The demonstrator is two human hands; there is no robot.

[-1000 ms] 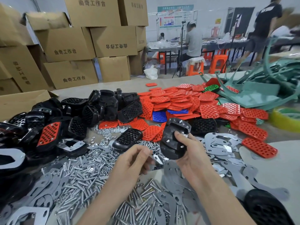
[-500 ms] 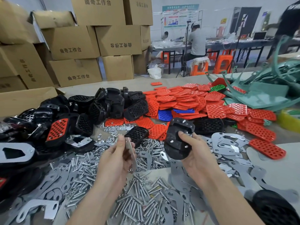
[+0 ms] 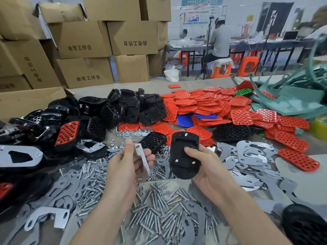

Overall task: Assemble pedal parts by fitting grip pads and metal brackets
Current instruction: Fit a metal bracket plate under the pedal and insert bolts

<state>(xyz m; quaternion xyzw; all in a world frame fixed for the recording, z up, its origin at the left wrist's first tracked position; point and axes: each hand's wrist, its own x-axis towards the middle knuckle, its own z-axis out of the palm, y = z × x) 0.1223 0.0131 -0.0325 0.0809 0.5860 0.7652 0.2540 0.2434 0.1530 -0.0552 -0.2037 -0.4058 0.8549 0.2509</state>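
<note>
Your left hand [image 3: 123, 167] pinches the metal bracket [image 3: 141, 159] edge-on just beside the black pedal [image 3: 184, 154] gripped in your right hand [image 3: 207, 168], thumb across its back; approach skewed and its holes may miss the studs [image 3: 176, 160].

Left grip [image 3: 123, 167] pinches a metal bracket [image 3: 141, 159], upright and edge-on. Right grip [image 3: 208, 168] holds a black pedal [image 3: 183, 156], thumb across it, three screw ends showing. Bracket and pedal apart. Loose bolts [image 3: 150, 218] on surface [image 3: 203, 84] below; red pads [image 3: 203, 106] heaped beyond.
</note>
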